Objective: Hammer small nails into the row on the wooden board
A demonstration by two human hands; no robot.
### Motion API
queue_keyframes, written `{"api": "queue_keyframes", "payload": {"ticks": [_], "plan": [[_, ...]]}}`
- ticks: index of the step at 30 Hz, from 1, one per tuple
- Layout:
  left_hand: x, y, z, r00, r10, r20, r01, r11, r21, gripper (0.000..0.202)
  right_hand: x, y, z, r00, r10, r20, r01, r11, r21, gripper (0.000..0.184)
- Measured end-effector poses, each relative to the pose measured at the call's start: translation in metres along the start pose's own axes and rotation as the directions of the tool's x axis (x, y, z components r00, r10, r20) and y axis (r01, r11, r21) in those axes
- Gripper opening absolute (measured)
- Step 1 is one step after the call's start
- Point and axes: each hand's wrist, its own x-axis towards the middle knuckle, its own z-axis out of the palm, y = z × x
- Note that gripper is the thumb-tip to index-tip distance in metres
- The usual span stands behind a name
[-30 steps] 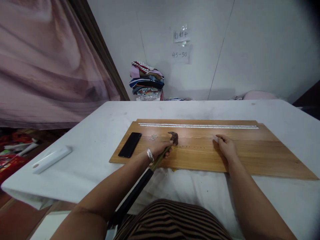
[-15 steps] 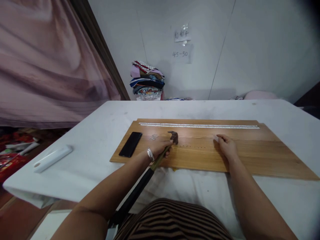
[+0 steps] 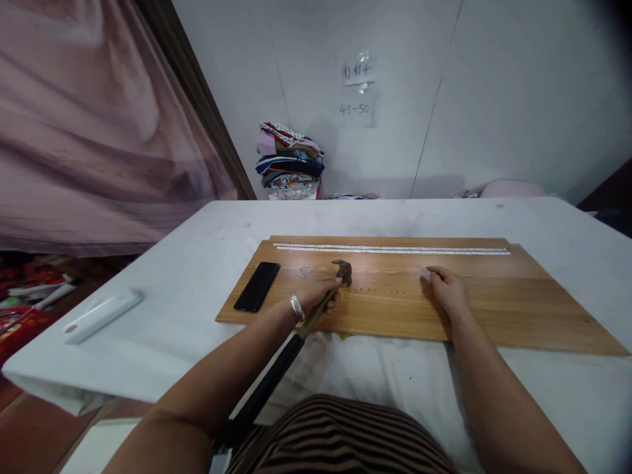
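My left hand point(image 3: 320, 293) is closed round the shaft of a hammer point(image 3: 342, 272), close to its rusty head, which rests on a long wooden board point(image 3: 494, 309). The hammer's black grip runs back toward my lap. My right hand point(image 3: 447, 289) lies flat on the board, fingers stretched out, holding nothing. Between the two hands a row of small nail heads point(image 3: 380, 290) dots the board. Several loose nails point(image 3: 302, 271) lie just left of the hammer head.
A black phone point(image 3: 257, 286) lies at the board's left end. A metal ruler point(image 3: 392, 249) runs along its far edge. A white oblong object point(image 3: 101, 315) sits on the white table point(image 3: 187, 283) at left. Folded clothes point(image 3: 289, 161) are stacked by the wall.
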Motion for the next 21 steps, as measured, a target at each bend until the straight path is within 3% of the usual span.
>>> {"api": "queue_keyframes", "payload": {"ticks": [14,21], "plan": [[-0.003,0.002,0.000,1.000,0.020,0.012,-0.021,1.000,0.011,0.027,-0.002,-0.005,-0.001,0.999,0.048,0.003,-0.048,0.997,0.061,0.039],[0.005,0.022,-0.003,0.997,0.083,-0.002,-0.083,0.993,-0.079,0.019,-0.008,-0.026,-0.002,0.997,0.042,0.068,-0.056,0.973,0.223,0.040]]}}
